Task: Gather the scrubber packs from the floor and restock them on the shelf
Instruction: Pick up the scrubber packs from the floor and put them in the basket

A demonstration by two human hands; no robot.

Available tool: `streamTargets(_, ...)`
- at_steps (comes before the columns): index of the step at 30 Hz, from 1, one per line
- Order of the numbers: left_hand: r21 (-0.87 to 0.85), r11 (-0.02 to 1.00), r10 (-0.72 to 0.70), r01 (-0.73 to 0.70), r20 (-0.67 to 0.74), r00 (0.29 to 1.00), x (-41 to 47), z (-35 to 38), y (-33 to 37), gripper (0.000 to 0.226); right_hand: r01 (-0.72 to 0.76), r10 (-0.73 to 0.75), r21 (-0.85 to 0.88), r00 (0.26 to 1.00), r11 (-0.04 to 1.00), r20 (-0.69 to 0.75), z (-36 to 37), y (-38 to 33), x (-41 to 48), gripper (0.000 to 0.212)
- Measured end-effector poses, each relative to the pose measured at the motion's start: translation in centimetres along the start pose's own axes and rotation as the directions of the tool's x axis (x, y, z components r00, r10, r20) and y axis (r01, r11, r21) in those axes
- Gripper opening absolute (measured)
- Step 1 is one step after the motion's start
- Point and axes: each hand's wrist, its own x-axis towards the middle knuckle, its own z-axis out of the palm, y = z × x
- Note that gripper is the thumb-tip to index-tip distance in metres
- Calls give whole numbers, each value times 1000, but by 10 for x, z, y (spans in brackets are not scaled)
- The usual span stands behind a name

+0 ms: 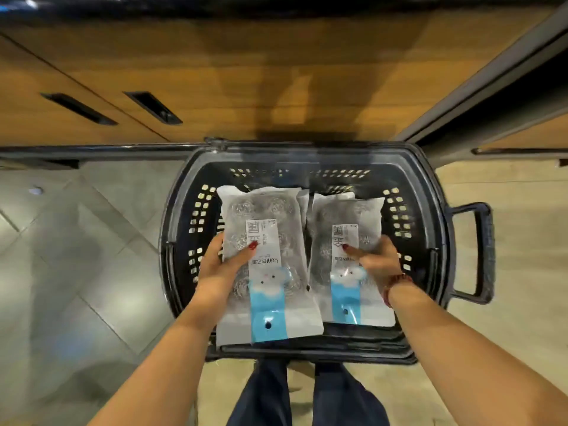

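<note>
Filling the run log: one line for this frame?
left hand grips scrubber pack | right hand grips second pack | both above black basket

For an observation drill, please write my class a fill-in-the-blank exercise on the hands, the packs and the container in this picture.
1. The left hand grips the left pack and the right hand grips the right pack, both above a black ____.
2. The red bracelet is on the ____ wrist.
3. The strip at the left pack's hole end is ____.
Missing words: basket; right; blue.
</note>
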Motion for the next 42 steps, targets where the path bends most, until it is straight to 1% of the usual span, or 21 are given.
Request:
streamTargets(2, 23, 1000, -14, 15, -20, 1000, 14, 3, -11, 33, -26, 31, -91, 998, 995, 50, 3, 14, 19, 40)
streamTargets(4, 29, 999, -19, 19, -16, 1000, 25, 4, -19, 32, -74, 78, -104, 996, 992, 42, 8, 26, 38, 51)
streamTargets(7, 12, 1000, -7, 6, 49, 999, 37, 3, -28, 29, -67, 71, -95, 997, 993, 38, 17, 37, 63, 46)
streamTargets(9, 20, 1000, -4, 1, 106, 994, 44, 4, -31, 30, -102, 105, -58, 993, 993, 48, 21, 39, 70, 48)
streamTargets(12, 22, 1000, -16, 14, 126, 992, 51, 6, -34, 30, -79, 76, -45, 996, 996, -55, 25, 34, 64, 67)
streamTargets(13, 15, 1000, -22, 20, 127, 992, 52, 7, -35, 30, -51, 50, -14, 997, 999, -66, 28, 29, 55, 64)
streamTargets(14, 7, 1000, -27, 26, 131, 991, 52, 9, -36, 30, -39, 40, 34, 999, 999, -35, 30, 23, 45, 57)
streamTargets(15, 0, 1000, -28, 28, 136, 990, 51, 11, -37, 30, -47, 44, 62, 998, 997, 43, 32, 18, 33, 50)
streamTargets(16, -7, 1000, -30, 31, 142, 989, 50, 14, -37, 30, -73, 63, 58, 986, 996, 154, 34, 8, 17, 47)
streamTargets(18, -19, 999, -37, 41, 161, 986, 48, 19, -36, 32, -109, 88, 34, 922, 994, 377, 40, -4, -11, 48)
streamTargets(20, -22, 999, -42, 47, 192, 980, 47, 23, -37, 35, -115, 64, 88, 893, 989, 445, 48, -3, -24, 41)
streamTargets(22, -10, 999, -36, 39, 200, 979, 48, 26, -39, 38, -46, 8, 94, 930, 994, 369, 57, 4, -24, 44)
streamTargets(24, 39, 999, 5, -12, 163, 987, 54, 27, -43, 39, -21, -9, 86, 944, 996, 331, 65, 8, -18, 48)
streamTargets(27, 269, 959, 78, -87, 46, 996, 70, 27, -51, 43, -9, -6, 46, 953, 999, 304, 77, 19, -4, 47)
streamTargets(29, 397, 914, 93, -83, -6, 996, 82, 26, -55, 46, -26, 26, -4, 954, 1000, 300, 87, 25, 6, 51)
streamTargets(31, 454, 889, 82, -65, -17, 997, 96, 24, -59, 50, -70, 73, -24, 953, 997, 294, 95, 29, 16, 56)
streamTargets(33, 494, 869, 42, -35, -2, 999, 105, 22, -61, 60, -61, 73, -53, 961, 997, 268, 98, 36, 23, 62)
streamTargets(35, 546, 838, -10, -2, 19, 1000, 105, 20, -62, 71, -13, 52, -176, 975, 984, 215, 98, 38, 26, 64)
streamTargets(37, 608, 794, -11, 6, 5, 1000, 96, 18, -63, 69, -34, 81, -311, 987, 950, 138, 92, 42, 28, 70)
streamTargets(39, 640, 768, 46, -25, -16, 999, 83, 15, -61, 62, -41, 93, -405, 989, 913, 111, 84, 40, 24, 76)
streamTargets(42, 665, 731, 189, -156, 21, 982, 59, 10, -52, 55, 62, -3, -443, 991, 894, 132, 69, 26, 3, 63)
